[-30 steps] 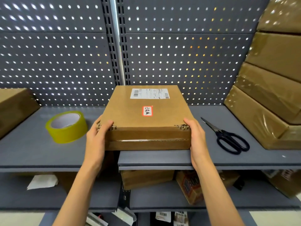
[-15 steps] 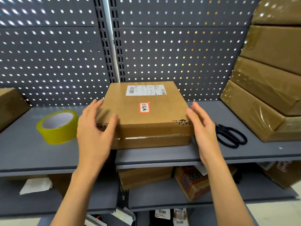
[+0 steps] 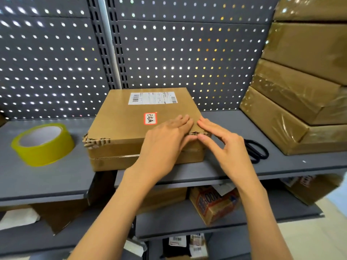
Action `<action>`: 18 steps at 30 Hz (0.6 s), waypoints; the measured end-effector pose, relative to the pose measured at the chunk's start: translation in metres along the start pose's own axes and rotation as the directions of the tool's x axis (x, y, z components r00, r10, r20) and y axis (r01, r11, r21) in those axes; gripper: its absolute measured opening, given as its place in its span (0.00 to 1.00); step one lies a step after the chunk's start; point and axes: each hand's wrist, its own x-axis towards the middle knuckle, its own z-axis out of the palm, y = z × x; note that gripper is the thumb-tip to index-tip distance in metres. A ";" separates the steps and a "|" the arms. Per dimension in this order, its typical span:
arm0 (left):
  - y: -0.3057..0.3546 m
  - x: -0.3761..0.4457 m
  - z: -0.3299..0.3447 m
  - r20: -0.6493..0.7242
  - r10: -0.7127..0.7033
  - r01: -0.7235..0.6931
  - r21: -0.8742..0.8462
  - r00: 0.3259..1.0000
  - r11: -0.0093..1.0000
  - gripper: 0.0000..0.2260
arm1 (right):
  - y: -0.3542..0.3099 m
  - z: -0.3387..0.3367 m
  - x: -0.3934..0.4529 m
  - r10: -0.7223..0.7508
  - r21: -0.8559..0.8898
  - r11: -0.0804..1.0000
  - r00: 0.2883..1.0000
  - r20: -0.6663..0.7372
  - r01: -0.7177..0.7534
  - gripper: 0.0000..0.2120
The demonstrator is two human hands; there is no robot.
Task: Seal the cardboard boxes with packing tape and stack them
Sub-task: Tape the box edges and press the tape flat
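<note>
— Cardboard box (image 3: pixel 131 124) flat on the grey shelf (image 3: pixel 47 175), dead centre, front edge just at the shelf lip. White shipping label (image 3: pixel 152 98) at the far side of the lid, red-bordered sticker (image 3: pixel 150 118) nearer the middle.

— And both hands (image 3: pixel 197 139) crowding the near right corner!

— Left hand (image 3: pixel 165 145) lying on the lid, fingers (image 3: pixel 181 121) straight and flat, thumb down on the front edge. Holding nothing, just pressing.

— Right hand (image 3: pixel 225 147) the same story: fingers extended along the right edge of the lid, thumb touching the torn corner from the front. Fingertips of the two hands nearly meeting.

— Ragged corrugation showing at the near left corner (image 3: pixel 95 142) too. Glossy tape visible along the front face.

— Yellow-green roll of packing tape (image 3: pixel 43 145) lying flat to the left, near the box but apart from it.

— Black scissors (image 3: pixel 256 150) to the right, partly hidden behind the right hand.

— Stack of taped boxes (image 3: pixel 300 102) at far right, leaning, shiny with tape. More cartons (image 3: pixel 212 203) on the shelf below.
</note>
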 end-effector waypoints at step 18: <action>0.005 -0.007 0.004 -0.063 -0.089 0.086 -0.038 0.994 0.996 0.23 | 0.005 -0.013 0.002 0.016 0.156 0.987 0.992 0.127 -0.036 0.17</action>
